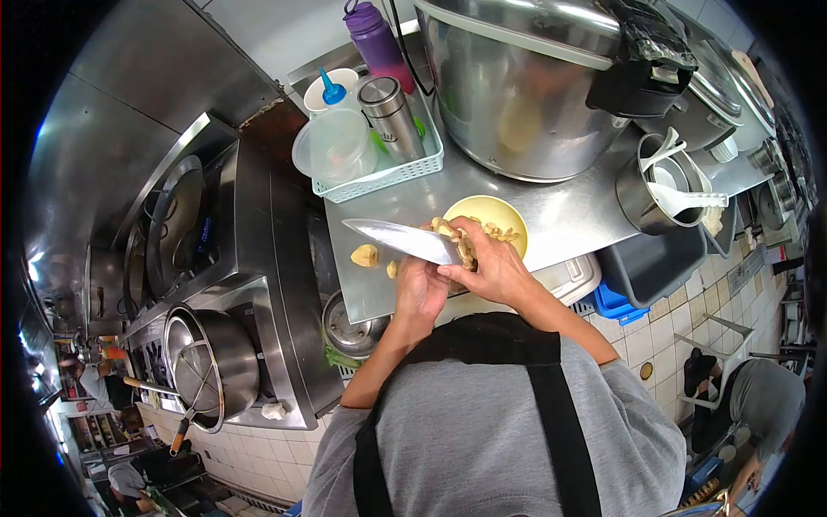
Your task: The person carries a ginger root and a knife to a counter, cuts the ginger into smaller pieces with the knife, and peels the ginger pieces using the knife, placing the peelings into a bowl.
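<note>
My right hand (493,265) is closed around the base of a broad-bladed kitchen knife (396,238), thumb in front and fingers over the top. The blade points left, its flat face turned up. Pale slices (465,252) lie by the blade's base, at my right fingers. Below the blade is my left hand (420,291), palm partly visible and fingers hidden behind the knife. Just beyond my hands sits a yellow bowl (487,207) with several pale slices in it. Chunks that look like ginger (365,256) rest on the steel counter (357,297) to the left.
At the back left, a pale basket (383,179) holds plastic tubs and a steel flask (390,119). A large steel cooker (525,103) stands behind the bowl. On the right is a steel pot (642,194) with white ladles. A stove with a stockpot (233,358) is left.
</note>
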Action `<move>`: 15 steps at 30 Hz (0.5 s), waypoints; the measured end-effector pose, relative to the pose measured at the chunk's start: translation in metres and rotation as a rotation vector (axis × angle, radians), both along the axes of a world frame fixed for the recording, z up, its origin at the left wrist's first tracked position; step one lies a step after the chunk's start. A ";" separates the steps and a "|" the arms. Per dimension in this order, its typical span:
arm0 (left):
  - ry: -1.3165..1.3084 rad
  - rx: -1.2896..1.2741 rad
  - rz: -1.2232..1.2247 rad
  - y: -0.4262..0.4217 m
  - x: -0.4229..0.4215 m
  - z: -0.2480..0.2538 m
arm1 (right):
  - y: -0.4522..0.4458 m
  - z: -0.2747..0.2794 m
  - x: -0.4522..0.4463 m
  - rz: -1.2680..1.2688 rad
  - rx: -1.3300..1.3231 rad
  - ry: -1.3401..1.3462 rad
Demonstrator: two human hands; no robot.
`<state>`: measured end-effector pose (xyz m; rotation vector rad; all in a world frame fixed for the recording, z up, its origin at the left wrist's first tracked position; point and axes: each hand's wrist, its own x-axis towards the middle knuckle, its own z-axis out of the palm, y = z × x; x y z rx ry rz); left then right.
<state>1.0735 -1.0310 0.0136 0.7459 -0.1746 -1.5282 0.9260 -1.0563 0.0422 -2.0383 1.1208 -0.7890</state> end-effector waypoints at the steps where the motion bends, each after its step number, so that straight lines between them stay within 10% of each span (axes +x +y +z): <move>1: 0.013 -0.017 -0.017 0.002 0.000 -0.002 | -0.001 0.000 0.001 -0.010 0.001 -0.014; 8: -0.013 -0.088 -0.168 0.003 -0.002 0.017 | -0.022 -0.008 -0.011 -0.085 0.390 -0.289; 15: -0.073 -0.099 -0.069 -0.003 0.006 0.007 | -0.001 0.003 -0.010 0.052 0.056 -0.087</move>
